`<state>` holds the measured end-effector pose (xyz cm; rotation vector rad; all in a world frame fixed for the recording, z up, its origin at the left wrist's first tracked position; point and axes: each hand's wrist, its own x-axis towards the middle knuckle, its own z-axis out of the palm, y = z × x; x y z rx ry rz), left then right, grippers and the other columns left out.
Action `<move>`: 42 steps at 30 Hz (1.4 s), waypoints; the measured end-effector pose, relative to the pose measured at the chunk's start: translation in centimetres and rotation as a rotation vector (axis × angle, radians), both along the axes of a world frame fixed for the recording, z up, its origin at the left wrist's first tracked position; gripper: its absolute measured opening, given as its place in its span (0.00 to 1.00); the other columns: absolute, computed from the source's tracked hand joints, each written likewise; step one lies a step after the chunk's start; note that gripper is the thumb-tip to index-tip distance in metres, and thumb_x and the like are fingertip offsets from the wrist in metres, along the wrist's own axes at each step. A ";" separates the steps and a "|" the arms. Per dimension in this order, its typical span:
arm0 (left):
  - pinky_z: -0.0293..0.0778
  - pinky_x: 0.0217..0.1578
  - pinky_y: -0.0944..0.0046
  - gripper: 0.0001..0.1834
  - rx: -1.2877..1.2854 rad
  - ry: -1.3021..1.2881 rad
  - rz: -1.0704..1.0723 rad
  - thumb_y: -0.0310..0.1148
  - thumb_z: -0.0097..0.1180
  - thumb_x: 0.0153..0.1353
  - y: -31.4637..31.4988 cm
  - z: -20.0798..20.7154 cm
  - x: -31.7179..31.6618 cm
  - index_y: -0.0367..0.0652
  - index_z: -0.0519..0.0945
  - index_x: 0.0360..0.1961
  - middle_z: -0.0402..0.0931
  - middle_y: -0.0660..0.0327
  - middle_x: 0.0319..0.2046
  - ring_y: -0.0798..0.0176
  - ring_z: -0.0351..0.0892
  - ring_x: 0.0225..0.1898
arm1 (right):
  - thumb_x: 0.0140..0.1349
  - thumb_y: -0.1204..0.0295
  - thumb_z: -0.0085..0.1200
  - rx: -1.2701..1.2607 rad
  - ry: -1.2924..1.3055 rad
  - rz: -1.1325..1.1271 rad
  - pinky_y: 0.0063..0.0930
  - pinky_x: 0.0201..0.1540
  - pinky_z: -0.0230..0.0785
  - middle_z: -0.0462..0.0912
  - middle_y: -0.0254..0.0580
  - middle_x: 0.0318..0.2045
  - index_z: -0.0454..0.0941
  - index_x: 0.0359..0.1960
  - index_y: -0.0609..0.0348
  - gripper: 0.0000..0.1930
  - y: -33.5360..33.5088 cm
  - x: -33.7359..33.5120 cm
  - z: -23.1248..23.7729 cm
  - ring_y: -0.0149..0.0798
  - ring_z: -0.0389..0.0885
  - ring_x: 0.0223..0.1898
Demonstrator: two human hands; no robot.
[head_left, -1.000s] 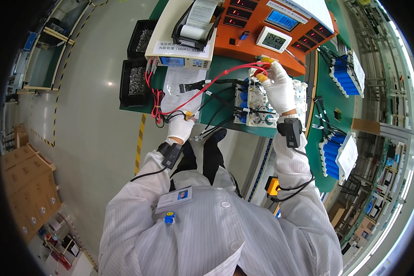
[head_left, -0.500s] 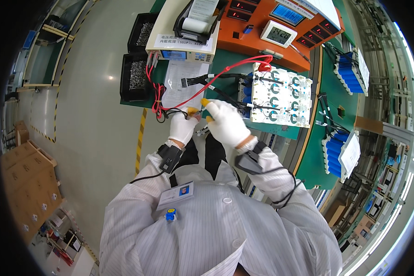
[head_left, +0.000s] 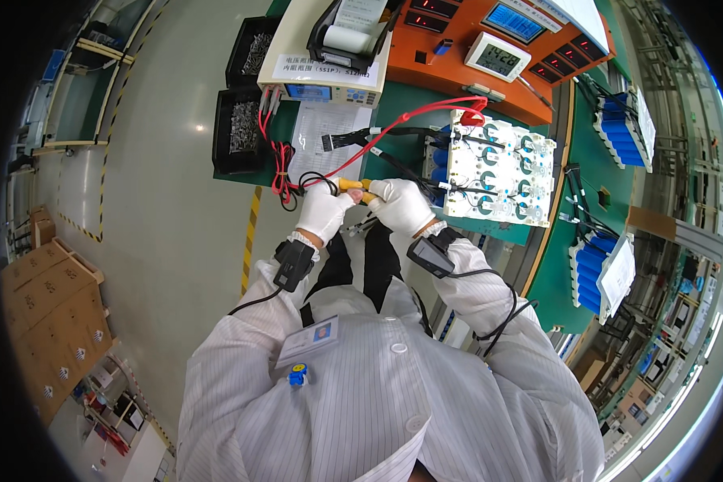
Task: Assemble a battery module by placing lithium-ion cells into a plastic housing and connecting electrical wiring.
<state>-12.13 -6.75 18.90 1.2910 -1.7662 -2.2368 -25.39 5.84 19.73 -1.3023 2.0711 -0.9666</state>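
My left hand (head_left: 324, 212), in a white glove with yellow fingertips, is closed at the near edge of the green bench, with a black test lead (head_left: 304, 185) running into it. Against it presses my right hand (head_left: 402, 206), gloved alike, its fingers pinched; whatever lies between the fingertips is hidden. To the right sits a battery pack (head_left: 502, 170) with blue cells and a white top plate. Its black cables (head_left: 402, 167) reach toward my hands, and one ends in a black connector (head_left: 337, 142). A red lead (head_left: 394, 122) runs from a red clip on the pack.
Two black bins (head_left: 237, 132) of small metal parts stand left of a cream tester (head_left: 329, 88) with a printer (head_left: 349, 40) on top. A printed sheet (head_left: 321, 136) lies before it. Behind the pack is an orange instrument (head_left: 442, 68) carrying a clock (head_left: 496, 56). More blue packs (head_left: 594, 265) stand at right.
My right hand's fingers have lowered and closed in against my left fingertips. The whole view has shifted slightly, while the battery pack and leads stay in place.
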 end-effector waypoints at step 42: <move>0.59 0.12 0.68 0.14 0.215 0.265 0.624 0.41 0.52 0.71 -1.8 -0.4 -4.7 0.39 0.76 0.39 0.71 0.62 0.20 0.70 0.62 0.11 | 0.57 0.66 0.58 0.239 0.153 0.144 0.42 0.48 0.70 0.84 0.44 0.32 0.84 0.36 0.52 0.09 1.2 0.4 0.1 0.49 0.81 0.39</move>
